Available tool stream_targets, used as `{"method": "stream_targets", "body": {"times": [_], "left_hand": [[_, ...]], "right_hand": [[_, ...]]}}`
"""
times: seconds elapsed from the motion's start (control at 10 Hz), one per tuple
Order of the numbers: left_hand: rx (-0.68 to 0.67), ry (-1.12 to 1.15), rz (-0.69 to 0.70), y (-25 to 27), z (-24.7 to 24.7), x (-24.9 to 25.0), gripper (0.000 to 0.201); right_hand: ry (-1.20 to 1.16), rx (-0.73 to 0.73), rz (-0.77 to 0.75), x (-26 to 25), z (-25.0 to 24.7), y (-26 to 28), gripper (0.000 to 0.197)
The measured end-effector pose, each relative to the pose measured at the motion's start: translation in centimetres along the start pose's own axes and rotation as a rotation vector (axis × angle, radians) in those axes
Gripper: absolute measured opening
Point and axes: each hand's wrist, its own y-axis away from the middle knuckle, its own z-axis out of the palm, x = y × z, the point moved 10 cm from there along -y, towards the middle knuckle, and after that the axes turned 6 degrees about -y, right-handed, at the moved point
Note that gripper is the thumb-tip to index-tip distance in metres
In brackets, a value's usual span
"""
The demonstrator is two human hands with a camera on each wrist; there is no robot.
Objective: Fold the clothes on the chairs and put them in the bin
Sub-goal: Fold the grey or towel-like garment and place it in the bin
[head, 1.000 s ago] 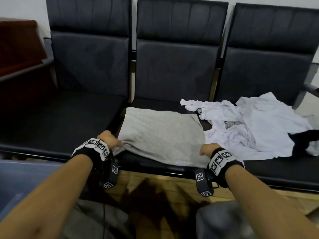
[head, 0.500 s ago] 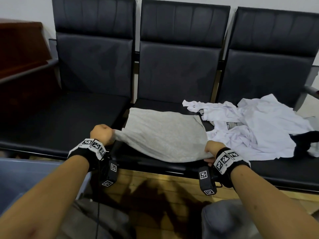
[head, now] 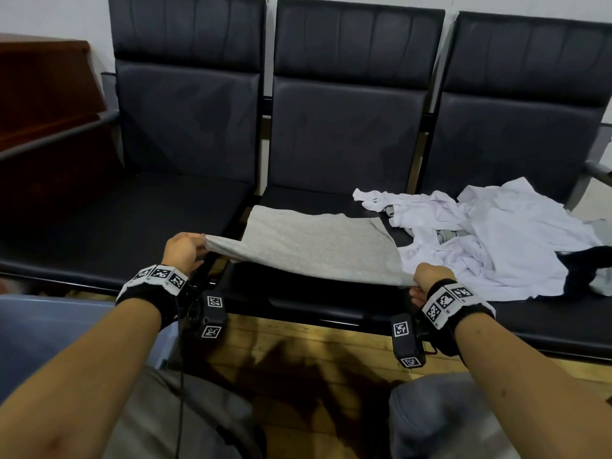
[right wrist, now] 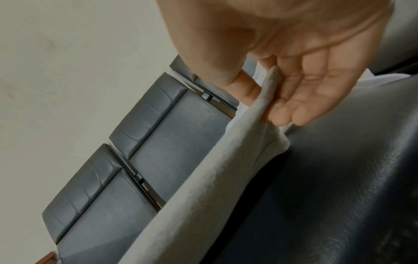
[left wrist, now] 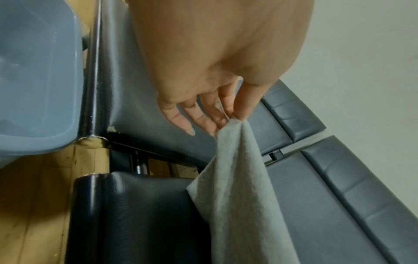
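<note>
**Grey shirt's near edge comes up off the seat**

Across the row of black padded leather chairs (head: 331, 134), the big picture has changed: a second ago the folded light-grey cotton shirt (head: 318, 250) lay flat on the middle seat, and now its near edge is lifted clear and stretched taut. That reads as the next fold starting, near edge about to travel toward twelve o'clock. At three o'clock the crumpled white shirt pile (head: 480, 246) waits, untouched. Down at eight o'clock sits the blue-grey plastic bin (left wrist: 38, 75), just beside the chair frame, so nothing has been binned in this step yet.

Now the grips. The left hand (head: 182, 250) pinches the shirt's left near corner between thumb and fingers (left wrist: 228, 109); the rest of the fingers are spread loose. The right hand (head: 430, 279) pinches the right near corner, thumb over, fingers (right wrist: 285, 114) under. The cloth spans between them.
</note>
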Motion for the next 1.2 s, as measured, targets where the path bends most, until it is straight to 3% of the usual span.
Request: {"method": "stream_targets", "body": {"times": [0.2, 0.3, 0.4, 0.5, 0.6, 0.7, 0.8, 0.9, 1.0, 1.1, 1.2], "left_hand": [[-0.161, -0.063, -0.284, 2.3, 1.6, -3.6, 0.018], [-0.242, -0.07, -0.296, 3.4, 3.1, -4.3, 0.01], [-0.164, -0.088, -0.251, 2.9, 2.7, -4.3, 0.007], [-0.063, -0.214, -0.144, 1.4, 0.9, -3.5, 0.014], [-0.02, -0.178, 0.024, 1.1, -0.5, -0.3, 0.014], [-0.069, -0.082, 0.272, 3.5, -0.2, 6.8, 0.012], [-0.001, 0.156, 0.366, 4.5, -0.9, 11.2, 0.013], [0.005, 0.189, 0.506, 6.1, -0.4, 16.2, 0.01], [0.043, 0.112, 0.61, 6.6, 0.0, 19.6, 0.029], [0.177, -0.049, 0.71, 7.2, -0.3, 22.6, 0.034], [0.334, -0.171, 0.843, 9.2, -0.8, 25.1, 0.023]], "right_hand": [[-0.037, -0.012, 0.024, 0.3, 0.2, -0.4, 0.017], [-0.003, -0.105, -0.022, 0.0, 1.8, -0.5, 0.015], [-0.021, -0.106, 0.025, 0.4, 1.8, -0.4, 0.013], [-0.04, -0.112, -0.004, -0.1, 1.2, -0.4, 0.009], [-0.149, -0.132, -0.159, -3.5, 0.1, -0.2, 0.008], [-0.325, -0.112, -0.33, -9.1, -1.4, 1.8, 0.015], [-0.494, -0.093, -0.511, -14.8, -2.9, 4.9, 0.025], [-0.574, -0.142, -0.63, -19.4, -3.7, 7.0, 0.036], [-0.492, -0.106, -0.733, -22.1, -4.8, 7.7, 0.052], [-0.374, 0.023, -0.848, -23.3, -6.3, 8.5, 0.045], [-0.377, 0.147, -0.923, -24.3, -8.0, 9.6, 0.033]]}}
